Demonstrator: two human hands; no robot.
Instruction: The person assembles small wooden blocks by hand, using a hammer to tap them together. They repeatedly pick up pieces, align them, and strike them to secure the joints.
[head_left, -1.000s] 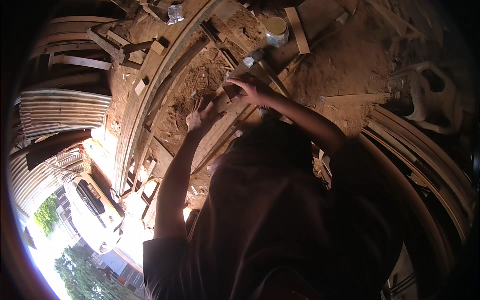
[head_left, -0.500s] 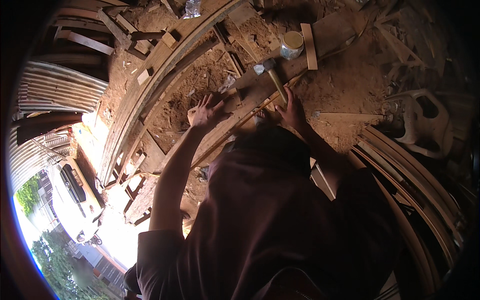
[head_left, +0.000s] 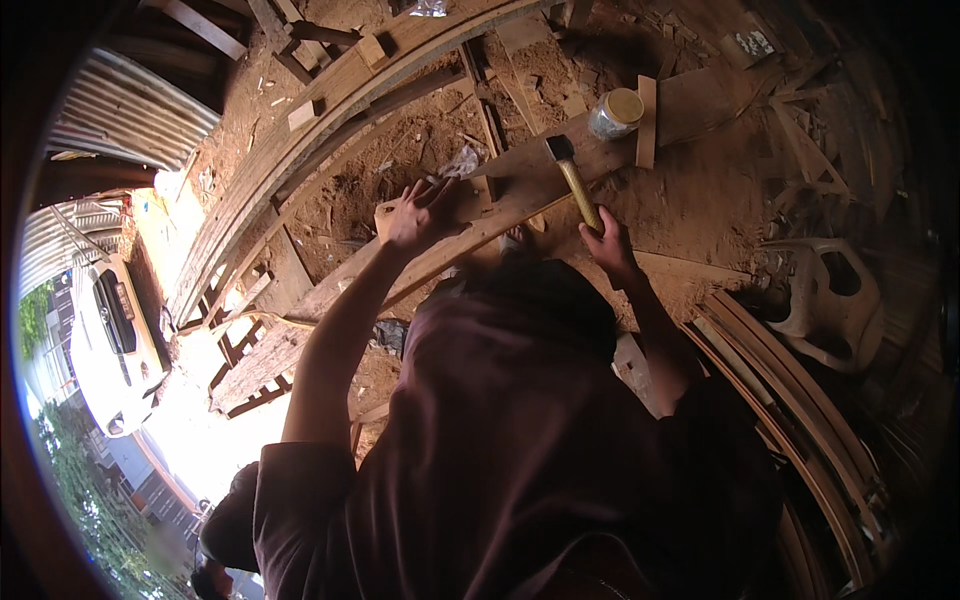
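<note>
A single head-mounted fisheye view is provided, directed steeply downward over the wearer's torso. Wooden planks [head_left: 520,190] are seen close at upper centre; a street is glimpsed at lower left.

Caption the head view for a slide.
Right hand grips a hammer while left hand steadies a wooden plank.
</note>
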